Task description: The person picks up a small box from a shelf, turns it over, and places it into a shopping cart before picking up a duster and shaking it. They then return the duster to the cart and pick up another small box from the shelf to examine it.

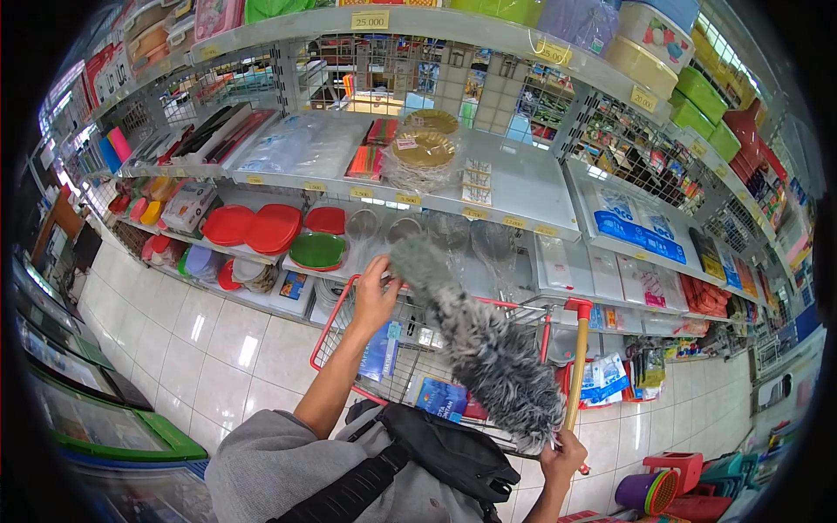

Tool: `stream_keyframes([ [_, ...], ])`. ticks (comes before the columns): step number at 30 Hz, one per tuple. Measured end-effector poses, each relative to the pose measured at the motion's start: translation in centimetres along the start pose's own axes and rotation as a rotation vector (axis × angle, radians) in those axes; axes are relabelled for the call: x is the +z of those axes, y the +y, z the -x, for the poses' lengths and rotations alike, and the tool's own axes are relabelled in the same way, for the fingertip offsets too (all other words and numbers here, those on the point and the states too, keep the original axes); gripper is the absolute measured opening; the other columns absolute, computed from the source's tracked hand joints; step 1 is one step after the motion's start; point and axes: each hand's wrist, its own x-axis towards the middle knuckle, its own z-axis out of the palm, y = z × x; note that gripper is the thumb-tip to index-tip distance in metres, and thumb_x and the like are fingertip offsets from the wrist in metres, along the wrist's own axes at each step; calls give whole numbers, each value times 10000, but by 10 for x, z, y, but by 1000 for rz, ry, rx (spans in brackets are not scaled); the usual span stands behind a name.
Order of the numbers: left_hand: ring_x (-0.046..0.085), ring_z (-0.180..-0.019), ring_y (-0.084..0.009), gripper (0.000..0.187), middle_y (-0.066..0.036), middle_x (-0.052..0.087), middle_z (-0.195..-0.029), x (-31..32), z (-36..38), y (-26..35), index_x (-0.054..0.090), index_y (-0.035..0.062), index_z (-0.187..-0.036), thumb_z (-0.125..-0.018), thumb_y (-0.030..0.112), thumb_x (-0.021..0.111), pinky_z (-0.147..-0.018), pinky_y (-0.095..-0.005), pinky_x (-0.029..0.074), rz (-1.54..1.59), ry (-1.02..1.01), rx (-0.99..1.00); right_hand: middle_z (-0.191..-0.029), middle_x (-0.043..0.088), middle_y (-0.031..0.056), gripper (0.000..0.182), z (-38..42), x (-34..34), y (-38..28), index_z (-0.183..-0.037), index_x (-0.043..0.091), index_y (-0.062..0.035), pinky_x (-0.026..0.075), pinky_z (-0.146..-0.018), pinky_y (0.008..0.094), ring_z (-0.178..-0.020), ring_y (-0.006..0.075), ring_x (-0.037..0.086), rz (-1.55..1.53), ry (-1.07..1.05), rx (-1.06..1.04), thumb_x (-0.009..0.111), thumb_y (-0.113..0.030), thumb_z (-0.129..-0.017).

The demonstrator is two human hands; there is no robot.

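Note:
A fluffy grey duster (501, 357) slants across the middle of the view, its lighter tip at upper left. My right hand (565, 458) is closed around its lower end; any handle there is hidden by the fingers and fluff. At the other end, my left hand (377, 292) has its fingers curled against the tip. Beneath the duster stands a wire shopping cart (321, 342) with a red rim. Inside it lie blue printed packs (440, 397). The cart's yellow push bar (577, 375) runs just beside my right hand.
Store shelves (532, 187) rise in front, carrying gold plates (425, 148), red plates (274, 229), a green tray (317, 250) and bagged plastic goods. A black bag (445, 449) hangs across my body. Stools (673, 469) and baskets (649, 491) stand at lower right on the tiled floor (214, 349).

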Motion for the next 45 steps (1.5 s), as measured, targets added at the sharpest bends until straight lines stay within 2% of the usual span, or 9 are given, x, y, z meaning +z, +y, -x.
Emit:
stream_keyframes([
  [5, 607, -973, -236, 327, -122, 571, -1080, -4, -2, 8, 559, -7, -1096, -779, -50, 628, -798, -308, 522, 4, 24, 50, -670, 638, 132, 285, 3, 0, 11, -881, 666, -36, 495, -494, 304, -555, 244, 635, 119, 45, 48, 685, -64, -599],
  [9, 623, -938, -240, 308, -118, 598, -1038, -4, -2, -9, 570, 1, -1084, -785, -14, 645, -786, -291, 510, -87, 62, 114, -664, 637, 126, 256, 6, 6, 16, -881, 662, -34, 500, -507, 313, -564, 245, 641, -102, 65, -28, 682, -50, -627],
  [13, 629, -913, -227, 275, -123, 615, -1019, 3, 0, 0, 561, -18, -1074, -811, 9, 639, -796, -289, 501, -90, 58, 103, -697, 642, 120, 255, -2, 2, 6, -902, 666, -33, 481, -496, 331, -552, 244, 629, 93, 12, 31, 695, -63, -650],
  [16, 627, -897, -197, 285, -124, 625, -1013, 11, 1, -15, 530, -13, -1105, -843, 41, 628, -787, -295, 500, 324, 118, -185, -698, 638, 125, 262, -2, 2, 9, -890, 668, -25, 463, -471, 304, -544, 242, 622, 73, 75, 42, 681, -31, -628],
  [18, 623, -889, -166, 327, -114, 622, -1011, 12, 1, -18, 486, 14, -1159, -865, 68, 620, -762, -289, 504, 748, 121, -595, -692, 637, 128, 265, 5, 6, 20, -886, 667, -23, 466, -473, 305, -548, 242, 625, -14, 50, 40, 674, -28, -621],
  [21, 622, -880, -163, 355, -100, 621, -1005, 10, 3, -16, 460, 17, -1168, -865, 89, 630, -725, -261, 504, 978, 149, -665, -677, 635, 133, 255, 11, 8, 29, -863, 660, -21, 473, -472, 305, -559, 242, 634, -124, 31, 12, 659, -25, -608],
  [34, 609, -999, -216, 317, -129, 579, -1094, 11, -3, 1, 464, 25, -1134, -878, 127, 622, -864, -305, 528, 1103, 2, -693, -711, 646, 124, 231, 8, 10, 31, -888, 666, -25, 465, -466, 307, -555, 226, 627, -52, -11, 44, 652, -24, -658],
  [40, 591, -1010, -219, 353, -115, 561, -1139, 12, -5, 37, 463, 48, -1201, -915, 229, 561, -865, -328, 504, 1065, -214, -659, -726, 650, 143, 231, 2, 15, 31, -974, 662, -7, 472, -514, 311, -555, 244, 625, 127, 205, 164, 657, -34, -745],
  [45, 526, -734, -175, 407, -73, 542, -939, 31, -9, 32, 465, 61, -1192, -883, 303, 575, -670, -293, 458, 1294, -180, -865, -751, 654, 156, 243, 7, 24, 44, -997, 659, -6, 479, -524, 312, -581, 251, 631, 115, 256, 236, 645, -28, -755],
])
